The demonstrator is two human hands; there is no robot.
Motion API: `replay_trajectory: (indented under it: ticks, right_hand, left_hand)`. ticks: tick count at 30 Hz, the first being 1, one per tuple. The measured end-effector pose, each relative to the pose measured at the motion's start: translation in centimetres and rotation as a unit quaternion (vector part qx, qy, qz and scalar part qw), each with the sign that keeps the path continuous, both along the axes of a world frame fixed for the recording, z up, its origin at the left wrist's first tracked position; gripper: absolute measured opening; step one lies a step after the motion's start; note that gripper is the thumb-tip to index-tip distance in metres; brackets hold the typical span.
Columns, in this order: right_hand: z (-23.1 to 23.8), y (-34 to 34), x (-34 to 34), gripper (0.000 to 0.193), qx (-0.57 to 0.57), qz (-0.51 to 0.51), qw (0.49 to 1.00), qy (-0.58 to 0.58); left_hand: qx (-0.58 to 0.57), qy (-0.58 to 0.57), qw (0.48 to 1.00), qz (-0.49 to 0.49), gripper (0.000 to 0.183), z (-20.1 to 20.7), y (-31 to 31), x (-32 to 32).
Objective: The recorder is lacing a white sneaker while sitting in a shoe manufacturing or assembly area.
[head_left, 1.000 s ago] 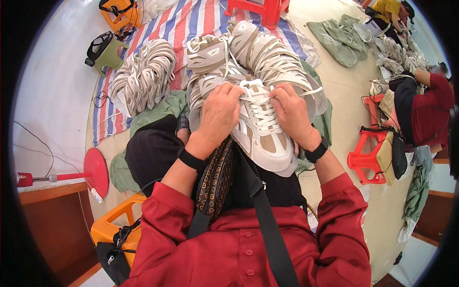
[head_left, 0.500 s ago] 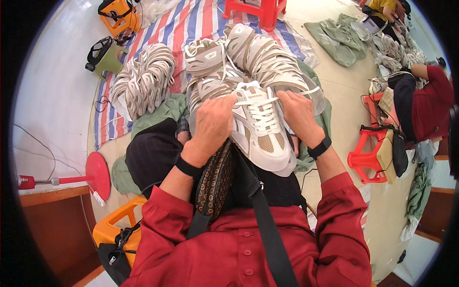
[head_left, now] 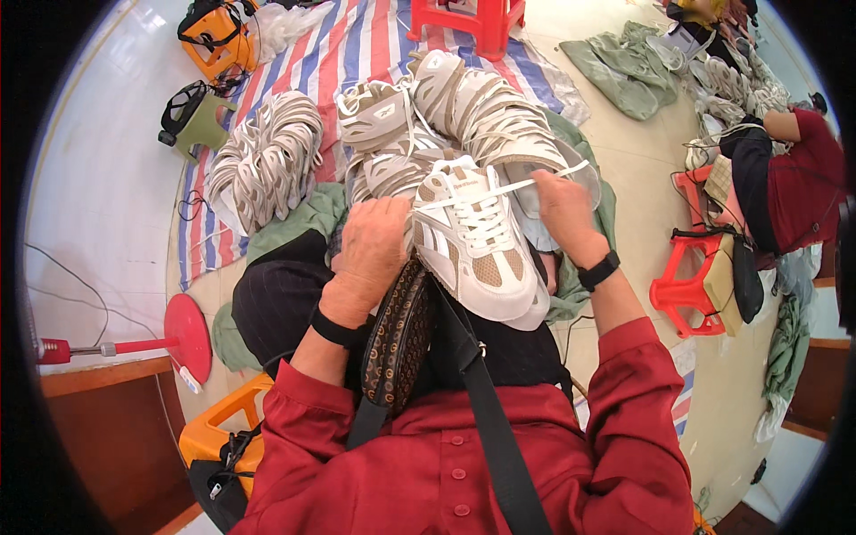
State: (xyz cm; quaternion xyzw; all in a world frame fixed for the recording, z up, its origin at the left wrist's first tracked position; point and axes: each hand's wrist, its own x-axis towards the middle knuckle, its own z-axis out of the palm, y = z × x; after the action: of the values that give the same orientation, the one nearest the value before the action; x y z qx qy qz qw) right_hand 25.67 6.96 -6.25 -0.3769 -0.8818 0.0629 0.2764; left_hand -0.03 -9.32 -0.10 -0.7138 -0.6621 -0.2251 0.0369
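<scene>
Sneaker upper [head_left: 477, 278], white-and-tan: over the lap [head_left: 526, 357], between the hands. White lace [head_left: 517, 186]: taut; left hand [head_left: 373, 241] and right hand [head_left: 569, 217], each grip pinched on it. Risk: uneven pull, skewing the upper.

1. The shoe [head_left: 464, 259] is finished in white and pale tan, and its mesh [head_left: 487, 271] is coloured a deeper tan.
2. The laces [head_left: 484, 221] are coloured white.
3. The sheet [head_left: 379, 36] is striped in red, white and blue.
4. The bag [head_left: 395, 339] is patterned in tan on dark brown.
5. The shirt [head_left: 401, 464] is dyed deep red.
6. The heaped cloth [head_left: 624, 76] is tinted grey-green.
</scene>
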Motion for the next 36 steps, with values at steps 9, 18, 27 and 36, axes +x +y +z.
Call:
replay_trajectory:
  ticks: [9,18,27,36]
  right_hand:
    - [-0.8,0.1,14.9,0.012,-0.057,-0.158,0.984,-0.057]
    - [-4.9,-3.6,26.6,0.015,-0.093,-0.263,0.956,-0.091]
    - [-7.3,-5.5,29.0,0.010,-0.025,-0.279,0.951,-0.129]
    - [-7.7,-5.6,29.5,0.016,-0.052,-0.312,0.935,-0.160]
  left_hand:
    - [-0.069,0.078,0.991,0.082,0.007,-0.7,-1.0,-3.9]
    - [-0.061,0.194,0.946,0.253,0.008,3.6,-1.0,-11.3]
    - [-0.009,0.291,0.917,0.273,0.017,12.0,-8.8,-21.3]
    - [-0.092,0.196,0.916,0.339,0.026,9.1,-16.1,-27.6]
